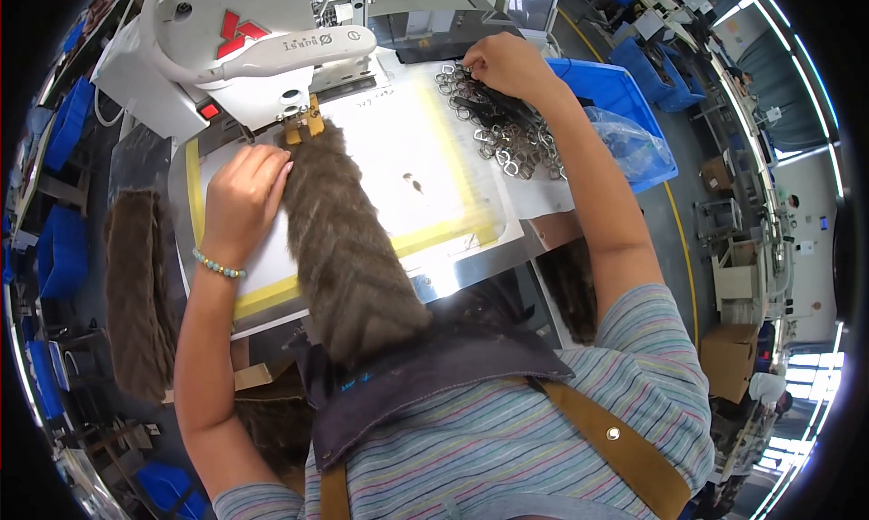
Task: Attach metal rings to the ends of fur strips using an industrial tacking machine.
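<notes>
A long brown fur strip [339,239] lies over the white work surface [407,140], from the sewing machine [149,76] to the dark apron [434,366] at my front. Its far end meets a yellowish clamp piece [315,117] under the machine's head. At the strip's left edge, close to the needle area, my left hand [243,199] is closed, thumb and fingertips against the fur. My right hand [511,65] reaches to the far right, fingers pinched at the top of a heap of metal rings [511,153] with black straps [493,104] among them. What the pinch holds is hidden.
A blue bin [656,126] with clear plastic bagging stands right of the rings. Another brown fur piece [138,294] hangs at the left. Dark fur [570,289] shows below the table's right edge. Yellow tape [453,149] borders the white surface.
</notes>
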